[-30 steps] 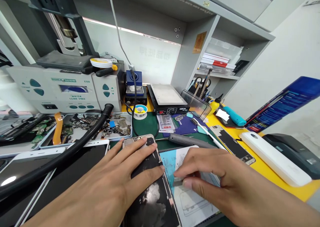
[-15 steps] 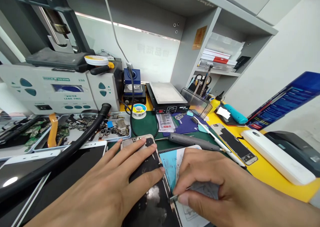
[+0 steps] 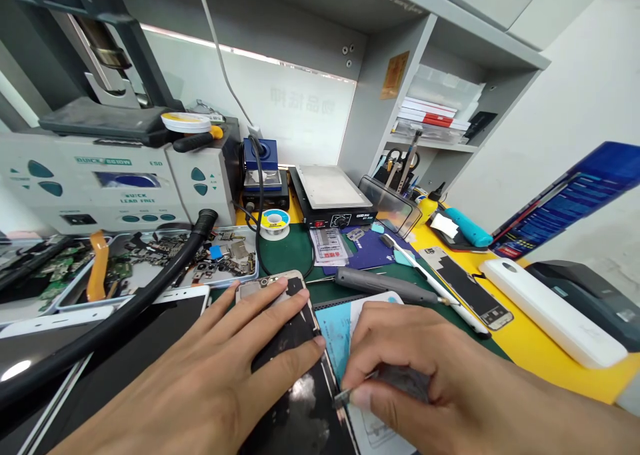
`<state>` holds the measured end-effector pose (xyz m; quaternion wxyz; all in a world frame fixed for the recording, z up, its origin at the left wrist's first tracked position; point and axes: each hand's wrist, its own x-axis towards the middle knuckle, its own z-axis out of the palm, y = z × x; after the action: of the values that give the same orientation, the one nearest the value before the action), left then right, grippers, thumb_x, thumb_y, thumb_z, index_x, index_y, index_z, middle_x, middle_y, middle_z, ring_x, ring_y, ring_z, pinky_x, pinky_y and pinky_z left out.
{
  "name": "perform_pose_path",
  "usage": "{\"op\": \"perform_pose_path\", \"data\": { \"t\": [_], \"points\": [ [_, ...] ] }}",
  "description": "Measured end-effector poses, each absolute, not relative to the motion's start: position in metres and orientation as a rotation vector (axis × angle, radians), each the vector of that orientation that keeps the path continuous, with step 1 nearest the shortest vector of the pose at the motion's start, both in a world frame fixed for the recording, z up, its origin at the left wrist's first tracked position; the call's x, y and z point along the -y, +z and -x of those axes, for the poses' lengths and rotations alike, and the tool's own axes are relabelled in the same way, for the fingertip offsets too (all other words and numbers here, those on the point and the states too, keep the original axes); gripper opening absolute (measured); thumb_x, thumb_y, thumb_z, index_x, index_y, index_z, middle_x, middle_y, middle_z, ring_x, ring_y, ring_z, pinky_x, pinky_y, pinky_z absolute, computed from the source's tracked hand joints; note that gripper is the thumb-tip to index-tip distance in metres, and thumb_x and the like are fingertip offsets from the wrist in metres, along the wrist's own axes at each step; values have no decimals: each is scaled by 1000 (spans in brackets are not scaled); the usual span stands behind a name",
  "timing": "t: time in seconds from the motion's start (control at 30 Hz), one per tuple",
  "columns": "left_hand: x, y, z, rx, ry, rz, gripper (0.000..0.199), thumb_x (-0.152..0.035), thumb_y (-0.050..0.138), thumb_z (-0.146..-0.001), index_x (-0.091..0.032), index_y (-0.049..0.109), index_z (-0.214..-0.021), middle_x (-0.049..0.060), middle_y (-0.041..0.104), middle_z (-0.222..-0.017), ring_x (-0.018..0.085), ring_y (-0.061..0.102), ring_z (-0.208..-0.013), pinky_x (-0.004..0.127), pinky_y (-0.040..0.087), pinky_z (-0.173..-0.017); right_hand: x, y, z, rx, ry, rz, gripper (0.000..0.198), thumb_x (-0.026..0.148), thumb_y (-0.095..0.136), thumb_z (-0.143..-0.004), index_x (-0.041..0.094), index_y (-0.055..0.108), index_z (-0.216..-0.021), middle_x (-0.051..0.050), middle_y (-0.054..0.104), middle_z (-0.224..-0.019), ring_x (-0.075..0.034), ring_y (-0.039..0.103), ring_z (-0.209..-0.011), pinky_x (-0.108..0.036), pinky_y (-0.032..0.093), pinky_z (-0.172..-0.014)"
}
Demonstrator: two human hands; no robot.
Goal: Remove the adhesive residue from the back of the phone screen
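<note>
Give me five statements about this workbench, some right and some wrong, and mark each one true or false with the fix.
1. The left hand rests on the phone with its fingers spread. True.
2. The right hand is holding the brush. False: it pinches a small flat piece, and the brush lies beyond it.
3. The solder reel sits on top of the hot plate. False: the reel sits to the hot plate's left.
4. A grey-handled tool lies beyond the right hand. True.
5. The hot plate's top is round. False: it is four-sided.
</note>
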<state>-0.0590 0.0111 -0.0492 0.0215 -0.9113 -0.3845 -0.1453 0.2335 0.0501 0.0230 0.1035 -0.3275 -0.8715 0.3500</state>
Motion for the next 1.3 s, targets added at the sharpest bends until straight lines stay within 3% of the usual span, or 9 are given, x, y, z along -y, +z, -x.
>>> {"op": "perform_pose_path", "data": {
  "t": [0.2, 0.5, 0.77, 0.93, 1.03, 1.2, 1.3],
  "points": [
    [-7, -50, 59, 1205, -458, 2779, 99, -41, 78, -85, -55, 29, -170, -12, 28, -179, 33, 47, -157, 43, 47, -126, -50, 20, -233, 2557, 938, 930, 13, 14, 62, -100, 21, 74, -102, -1, 71, -99, -14, 69, -93, -25, 56, -84],
    [-6, -48, 59, 1170, -355, 2751, 98, -53, 71, -87, -54, 23, -172, -11, 21, -181, 37, 47, -157, 50, 52, -121, -52, 25, -236, 2663, 866, 848, 14, 20, 58, -108, 22, 70, -100, -2, 70, -101, -15, 67, -99, -24, 56, -87],
    [-9, -48, 59, 1167, -359, 2781, 104, -57, 73, -83, -53, 21, -172, -10, 19, -182, 36, 45, -158, 48, 45, -126, -44, 15, -242, 2787, 408, 658, 20, 18, 55, -111, 19, 75, -112, -6, 73, -103, -19, 69, -100, -28, 56, -92],
    [-9, -50, 60, 1128, -395, 2741, 102, -62, 70, -85, -50, 20, -173, -10, 20, -182, 32, 46, -158, 42, 43, -128, -45, 15, -247, 2909, 515, 610, 14, 11, 59, -106, 19, 69, -112, -5, 71, -109, -21, 66, -101, -33, 54, -96],
    [-8, -51, 60, 1087, -392, 2709, 101, -72, 64, -87, -48, 19, -174, -8, 19, -182, 32, 46, -158, 41, 49, -124, -47, 17, -247, 2898, 554, 613, 15, 11, 59, -107, 19, 69, -115, -4, 68, -109, -19, 64, -101, -30, 53, -92],
    [-9, -52, 59, 1086, -386, 2665, 88, -57, 59, -97, -49, 17, -174, -7, 26, -180, 31, 51, -155, 43, 57, -115, -46, 11, -248, 2896, 510, 589, 12, 12, 59, -107, 20, 67, -111, -3, 68, -103, -18, 65, -97, -30, 54, -91],
    [-10, -54, 59, 1089, -419, 2675, 91, -53, 62, -95, -51, 18, -173, -8, 29, -179, 31, 52, -154, 43, 56, -117, -42, 5, -250, 2921, 359, 557, 13, 14, 55, -111, 21, 64, -106, -3, 67, -103, -19, 64, -93, -32, 55, -94]
  ]
}}
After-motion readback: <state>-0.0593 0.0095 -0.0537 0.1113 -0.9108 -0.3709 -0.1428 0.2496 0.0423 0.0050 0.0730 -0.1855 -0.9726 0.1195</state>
